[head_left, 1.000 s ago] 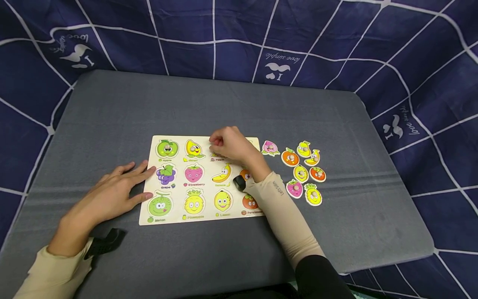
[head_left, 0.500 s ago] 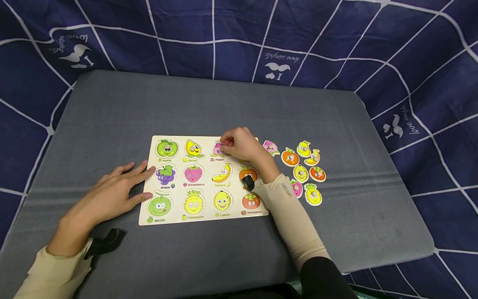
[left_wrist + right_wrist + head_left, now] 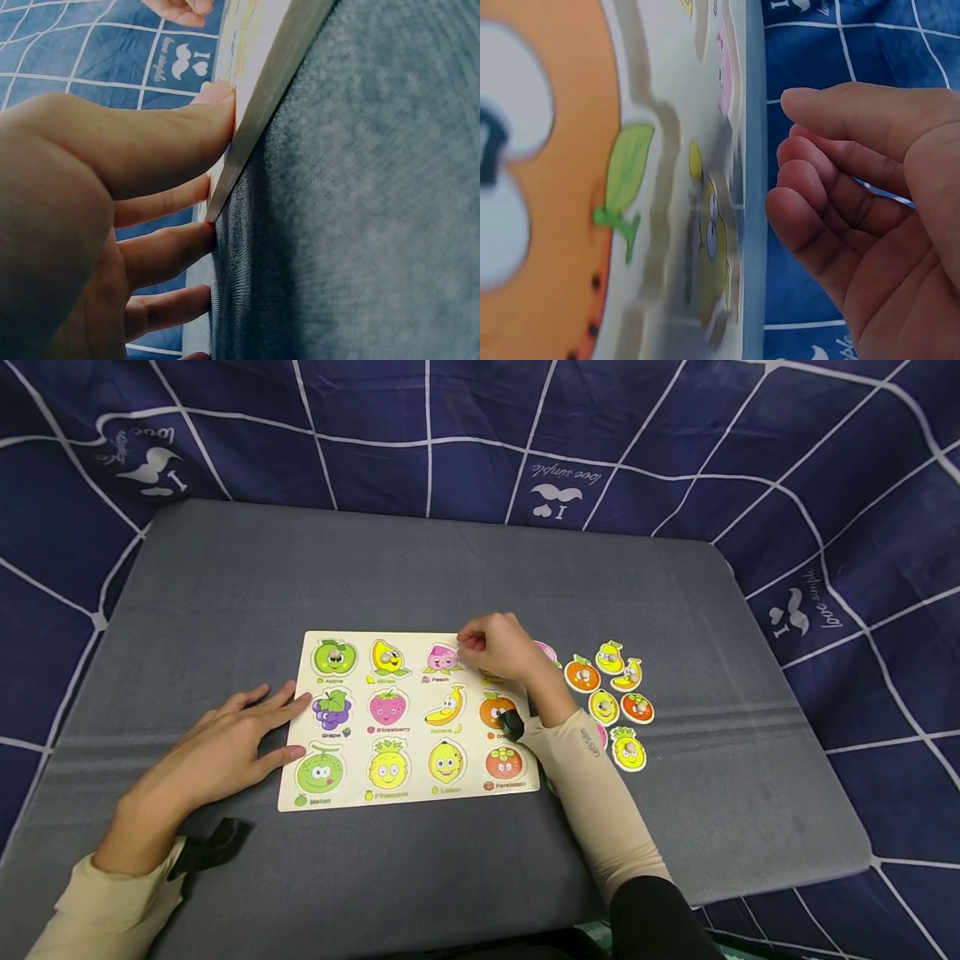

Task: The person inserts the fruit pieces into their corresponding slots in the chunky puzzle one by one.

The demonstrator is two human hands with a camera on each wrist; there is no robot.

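Observation:
A cream wooden fruit puzzle board (image 3: pixel 416 735) lies on the grey table with printed fruit slots. Knobs show on its apple (image 3: pixel 334 657) and mango (image 3: pixel 387 657) pieces. My left hand (image 3: pixel 225 747) rests spread at the board's left edge, thumb and fingertips touching it, as the left wrist view also shows. Over the top right of the board hovers my right hand (image 3: pixel 498 647), beside the peach picture (image 3: pixel 442 658). In the right wrist view its fingers (image 3: pixel 795 217) are loosely bent, with nothing between them. The pear slot (image 3: pixel 714 255) lies beneath that hand.
Several loose fruit pieces lie right of the board: an orange (image 3: pixel 582 675), a pear (image 3: pixel 610 657), a banana (image 3: pixel 627 675), a lemon (image 3: pixel 603 707), a persimmon (image 3: pixel 637 709) and a pineapple (image 3: pixel 628 750). A pink peach piece (image 3: pixel 548 652) is partly hidden. A dark blue curtain (image 3: pixel 480 443) surrounds the table.
My right hand has moved right across the board's top, uncovering the peach picture and partly covering the loose peach piece. The left hand stays where it was.

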